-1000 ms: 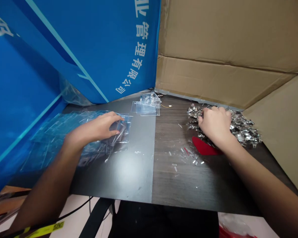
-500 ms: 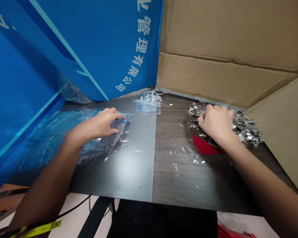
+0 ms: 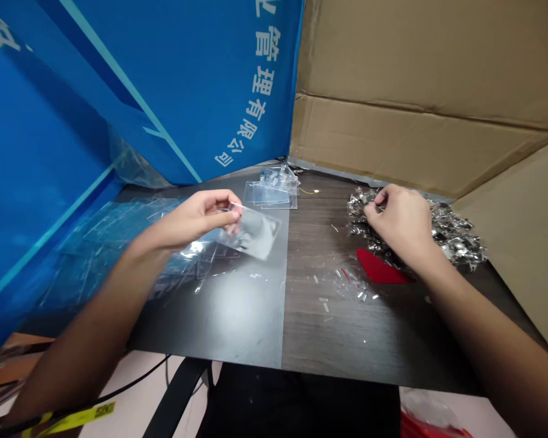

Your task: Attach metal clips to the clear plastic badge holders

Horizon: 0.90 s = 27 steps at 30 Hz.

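My left hand (image 3: 196, 219) is raised a little above the table and pinches the corner of a clear plastic sleeve (image 3: 251, 232) between thumb and fingers. Beneath it lies a loose spread of clear sleeves (image 3: 119, 231). My right hand (image 3: 399, 222) rests on a heap of small shiny metal clips (image 3: 456, 240), its thumb and forefinger pinched together at the heap's near side. Whatever lies between those fingertips is hidden. A red plastic piece (image 3: 379, 269) lies just below that hand, and scattered small clear tubes (image 3: 342, 289) lie nearer me.
A neat stack of clear sleeves (image 3: 270, 193) stands at the back of the dark table (image 3: 237, 328). A blue printed banner (image 3: 164, 79) rises at the left, and cardboard sheets (image 3: 420, 103) close off the back and right. The table's front edge runs below my forearms, with a chair back (image 3: 176, 395) beneath it.
My left hand has lifted one clear sleeve off the spread and moved it to the right. My right hand has drawn its fingers together at the near side of the metal heap.
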{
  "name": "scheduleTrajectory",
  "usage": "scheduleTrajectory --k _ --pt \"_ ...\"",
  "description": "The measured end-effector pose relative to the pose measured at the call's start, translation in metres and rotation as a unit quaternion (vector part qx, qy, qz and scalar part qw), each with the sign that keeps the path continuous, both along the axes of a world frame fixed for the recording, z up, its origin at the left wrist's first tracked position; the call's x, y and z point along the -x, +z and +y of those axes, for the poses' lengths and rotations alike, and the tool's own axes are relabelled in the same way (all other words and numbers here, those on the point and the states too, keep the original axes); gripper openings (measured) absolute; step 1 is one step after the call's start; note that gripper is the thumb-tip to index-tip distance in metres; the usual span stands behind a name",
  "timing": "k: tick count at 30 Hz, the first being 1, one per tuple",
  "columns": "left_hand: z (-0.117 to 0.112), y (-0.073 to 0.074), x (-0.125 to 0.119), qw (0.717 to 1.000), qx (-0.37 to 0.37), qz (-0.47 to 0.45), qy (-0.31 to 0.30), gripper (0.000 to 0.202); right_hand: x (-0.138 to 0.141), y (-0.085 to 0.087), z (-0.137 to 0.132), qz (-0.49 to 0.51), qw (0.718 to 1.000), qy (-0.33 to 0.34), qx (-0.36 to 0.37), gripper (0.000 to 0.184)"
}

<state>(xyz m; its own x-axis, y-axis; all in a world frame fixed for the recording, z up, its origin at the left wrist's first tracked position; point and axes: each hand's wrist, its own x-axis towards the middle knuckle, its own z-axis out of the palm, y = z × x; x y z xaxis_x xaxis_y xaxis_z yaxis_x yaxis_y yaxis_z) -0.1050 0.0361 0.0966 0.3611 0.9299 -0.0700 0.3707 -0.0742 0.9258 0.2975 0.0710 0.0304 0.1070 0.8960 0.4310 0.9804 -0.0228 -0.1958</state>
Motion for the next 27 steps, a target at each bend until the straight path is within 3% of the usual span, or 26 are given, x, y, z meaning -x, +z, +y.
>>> scheduleTrajectory --k 2,4,7,9,14,18,20,27 --pt "-0.003 -0.013 -0.016 0.990 0.059 -0.126 0.025 0.035 0.004 0.002 -0.001 0.066 0.997 0.015 -0.026 0.006" --pt "-0.006 -0.027 -0.030 0.968 0.127 -0.214 0.021 0.039 0.010 0.004 -0.004 0.140 0.988 0.040 -0.047 0.016" --pt "-0.013 -0.045 -0.047 0.934 0.199 -0.295 -0.007 0.041 0.023 0.009 -0.015 0.228 0.968 0.091 -0.058 0.040" --pt "-0.018 -0.054 -0.054 0.917 0.225 -0.330 -0.016 0.038 0.034 0.011 -0.024 0.259 0.957 0.122 -0.051 0.044" --pt "-0.028 -0.064 -0.066 0.895 0.242 -0.374 -0.033 0.029 0.062 0.007 -0.050 0.335 0.921 0.197 0.007 0.025" --pt "-0.033 -0.067 -0.069 0.890 0.234 -0.386 -0.059 0.022 0.077 -0.004 -0.065 0.429 0.872 0.225 0.070 0.023" --pt "-0.034 -0.068 -0.069 0.893 0.227 -0.384 -0.067 0.028 0.081 -0.008 -0.069 0.457 0.853 0.237 0.087 0.024" --pt "-0.031 -0.070 -0.064 0.902 0.219 -0.367 -0.061 0.041 0.082 -0.013 -0.073 0.424 0.853 0.266 0.151 0.033"
